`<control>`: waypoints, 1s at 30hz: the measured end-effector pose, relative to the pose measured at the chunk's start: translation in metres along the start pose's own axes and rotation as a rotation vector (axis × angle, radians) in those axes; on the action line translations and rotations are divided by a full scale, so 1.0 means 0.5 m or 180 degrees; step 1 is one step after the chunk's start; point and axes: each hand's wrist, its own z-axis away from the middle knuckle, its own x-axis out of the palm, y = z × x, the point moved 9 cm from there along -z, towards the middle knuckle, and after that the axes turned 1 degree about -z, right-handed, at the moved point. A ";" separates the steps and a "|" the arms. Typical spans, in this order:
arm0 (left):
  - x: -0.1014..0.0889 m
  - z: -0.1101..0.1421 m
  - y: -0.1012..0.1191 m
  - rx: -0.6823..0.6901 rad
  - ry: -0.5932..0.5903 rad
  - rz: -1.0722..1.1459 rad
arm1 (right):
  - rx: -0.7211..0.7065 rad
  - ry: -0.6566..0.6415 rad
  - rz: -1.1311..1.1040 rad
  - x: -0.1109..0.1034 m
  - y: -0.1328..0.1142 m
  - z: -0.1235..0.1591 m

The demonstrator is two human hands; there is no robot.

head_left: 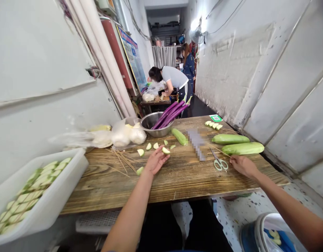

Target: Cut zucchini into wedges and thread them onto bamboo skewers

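Observation:
My left hand (156, 161) rests on the wooden table (177, 178) with its fingers closed on a pale green cucumber piece (166, 151). More cucumber pieces (148, 146) lie just beyond it, and one more (139, 170) sits to its left. My right hand (242, 164) pinches a thin bamboo skewer (221, 152) near the table's right edge, next to a pair of scissors (219, 162). Loose skewers (121, 159) are scattered left of my left hand.
Two whole cucumbers (237, 144) lie at the right, a half cucumber (179, 136) in the middle. A steel bowl (153, 126) holds purple eggplants (170, 113). A white tub (46, 206) of skewered pieces stands at the left. People work at the back of the corridor.

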 end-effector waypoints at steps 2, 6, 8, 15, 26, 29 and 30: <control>0.012 0.006 -0.013 -0.0154 -0.0042 0.0299 | 0.0076 0.0108 -0.0070 0.002 0.003 0.001; 0.023 0.007 -0.033 -0.0300 -0.0065 0.0548 | 0.0161 0.0286 -0.0210 0.007 0.010 0.007; 0.021 0.004 -0.044 -0.0387 0.0005 0.0671 | 0.0122 0.0495 -0.0531 0.000 0.008 0.014; -0.004 -0.008 -0.077 -0.0657 0.0235 0.1365 | -0.0196 0.0769 -0.1301 -0.002 -0.036 0.036; -0.033 -0.018 -0.093 -0.0602 0.0456 0.1583 | 0.0136 0.0931 -0.1660 -0.001 -0.013 0.043; -0.039 -0.021 -0.093 -0.0467 0.0491 0.1478 | 0.0144 0.0990 -0.1651 0.001 -0.009 0.047; -0.041 -0.021 -0.093 -0.0444 0.0498 0.1440 | 0.0120 0.1001 -0.1639 0.002 -0.010 0.048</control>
